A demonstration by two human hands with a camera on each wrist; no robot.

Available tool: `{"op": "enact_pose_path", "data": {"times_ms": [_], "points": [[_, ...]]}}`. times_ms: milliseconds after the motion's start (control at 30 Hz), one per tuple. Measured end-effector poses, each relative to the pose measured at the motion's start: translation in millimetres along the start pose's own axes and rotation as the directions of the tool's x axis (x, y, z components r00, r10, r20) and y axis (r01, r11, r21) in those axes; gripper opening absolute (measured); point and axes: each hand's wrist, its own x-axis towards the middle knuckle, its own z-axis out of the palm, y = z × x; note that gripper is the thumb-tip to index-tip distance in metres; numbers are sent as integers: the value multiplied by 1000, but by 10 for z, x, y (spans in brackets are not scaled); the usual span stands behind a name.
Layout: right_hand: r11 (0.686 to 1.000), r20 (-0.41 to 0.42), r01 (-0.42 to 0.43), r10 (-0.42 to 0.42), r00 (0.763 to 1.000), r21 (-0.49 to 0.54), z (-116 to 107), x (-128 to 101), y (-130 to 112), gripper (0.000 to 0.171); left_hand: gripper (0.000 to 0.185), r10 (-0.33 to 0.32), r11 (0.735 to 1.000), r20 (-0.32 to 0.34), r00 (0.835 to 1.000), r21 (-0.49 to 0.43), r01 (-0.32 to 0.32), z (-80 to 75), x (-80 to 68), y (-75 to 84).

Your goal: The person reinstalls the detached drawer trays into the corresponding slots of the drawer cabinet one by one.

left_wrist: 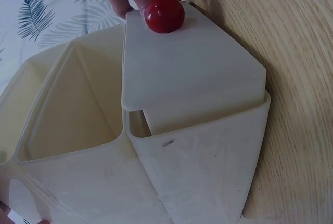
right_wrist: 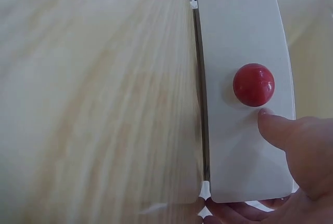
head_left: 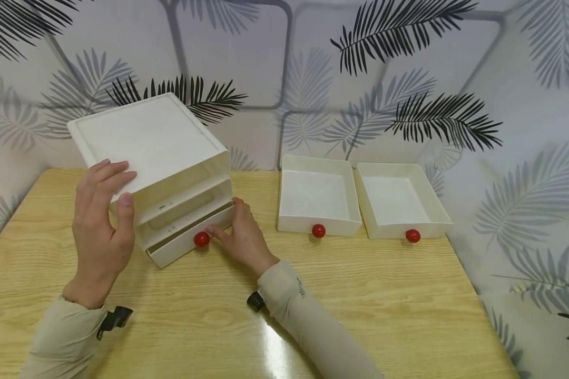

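A white drawer cabinet stands turned at an angle on the left side of the table, its two upper slots without drawers. My left hand holds its upper left front corner, fingers over the top and thumb at the front edge. In the lowest slot a white drawer sits slightly pulled out, with a round red knob on its front. My right hand grips this drawer by its right end. The right thumb lies on the drawer front beside the knob; the other fingers are mostly hidden behind the end.
Two white drawers, a nearer-left one and a right one, lie side by side on the wooden table, red knobs facing me. A leaf-patterned wall covering rises behind the table.
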Motion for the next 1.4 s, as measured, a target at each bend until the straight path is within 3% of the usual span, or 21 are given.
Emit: {"op": "enact_pose_path", "data": {"times_ms": [433, 1400], "points": [[998, -68, -70, 70, 995, -3, 66, 52, -28, 85, 43, -5, 1000, -6, 1000, -9, 5, 3, 11, 21], [995, -100, -86, 81, 992, -48, 76, 41, -55, 82, 41, -31, 999, 8, 999, 11, 31, -3, -16, -31]]}}
